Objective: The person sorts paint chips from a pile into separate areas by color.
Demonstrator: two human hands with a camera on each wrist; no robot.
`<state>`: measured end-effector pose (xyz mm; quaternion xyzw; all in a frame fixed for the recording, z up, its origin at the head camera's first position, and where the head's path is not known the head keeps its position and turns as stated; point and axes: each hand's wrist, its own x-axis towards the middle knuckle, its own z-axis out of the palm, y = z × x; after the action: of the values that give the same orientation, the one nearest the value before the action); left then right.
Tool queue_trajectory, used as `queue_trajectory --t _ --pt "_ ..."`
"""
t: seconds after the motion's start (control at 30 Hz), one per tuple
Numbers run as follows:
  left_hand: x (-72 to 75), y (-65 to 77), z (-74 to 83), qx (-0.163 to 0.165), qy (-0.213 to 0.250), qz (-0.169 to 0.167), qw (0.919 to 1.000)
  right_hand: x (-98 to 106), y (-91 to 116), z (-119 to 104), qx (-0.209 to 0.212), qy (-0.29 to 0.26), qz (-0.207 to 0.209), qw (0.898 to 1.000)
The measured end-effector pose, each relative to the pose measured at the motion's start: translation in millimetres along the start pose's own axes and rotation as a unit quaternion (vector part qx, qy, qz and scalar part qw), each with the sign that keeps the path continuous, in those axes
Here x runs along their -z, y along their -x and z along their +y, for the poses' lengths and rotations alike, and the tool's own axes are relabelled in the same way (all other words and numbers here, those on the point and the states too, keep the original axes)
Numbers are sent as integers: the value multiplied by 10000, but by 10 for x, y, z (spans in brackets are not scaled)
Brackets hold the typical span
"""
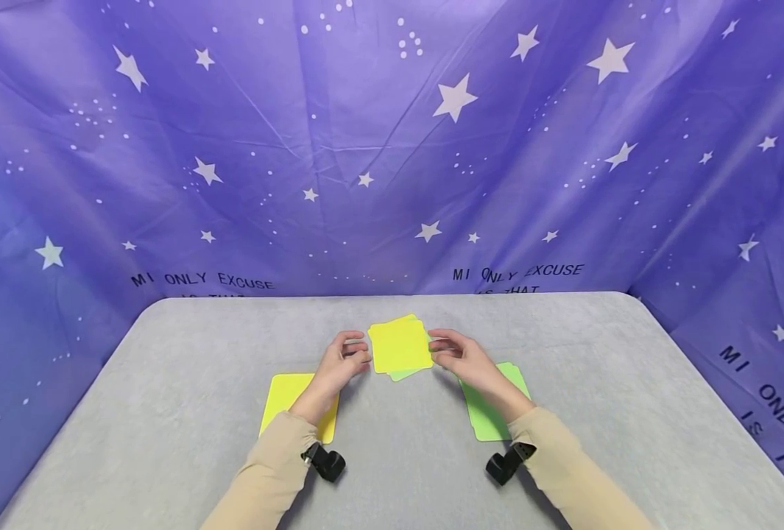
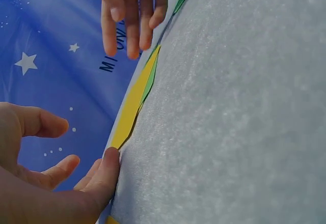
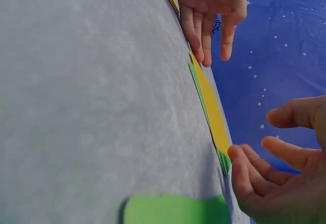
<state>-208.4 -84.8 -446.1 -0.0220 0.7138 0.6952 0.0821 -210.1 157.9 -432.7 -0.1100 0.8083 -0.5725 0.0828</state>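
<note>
A small pile of thin square cards lies on the far middle of the table, with a yellow card [image 1: 401, 346] on top. Beneath it the corner of a green card [image 1: 405, 375] sticks out at an angle. My left hand [image 1: 340, 364] is at the pile's left side, fingers loosely bent and apart. On the opposite side is my right hand [image 1: 469, 362], its fingers likewise relaxed. Neither hand grips anything; both wrist views show fingertips near the pile's edges, and whether they touch it I cannot tell.
Yellow cards [image 1: 284, 394] lie partly under my left forearm, and green cards [image 1: 487, 414] partly under my right. The grey table [image 1: 405, 471] ends at a purple star-printed cloth [image 1: 365, 132] behind. A small black camera [image 1: 326, 461] hangs from each wrist.
</note>
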Motion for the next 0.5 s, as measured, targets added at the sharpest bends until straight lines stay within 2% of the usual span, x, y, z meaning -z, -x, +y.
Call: queue_trajectory --t 0.23,0.5 --pt "-16 -18 -17 45 188 -5 9998 -56 -64 10 -160 46 -63 9998" --pt "-51 -32 -33 87 494 5 9987 -78 -63 -16 -306 -310 -116 9990"
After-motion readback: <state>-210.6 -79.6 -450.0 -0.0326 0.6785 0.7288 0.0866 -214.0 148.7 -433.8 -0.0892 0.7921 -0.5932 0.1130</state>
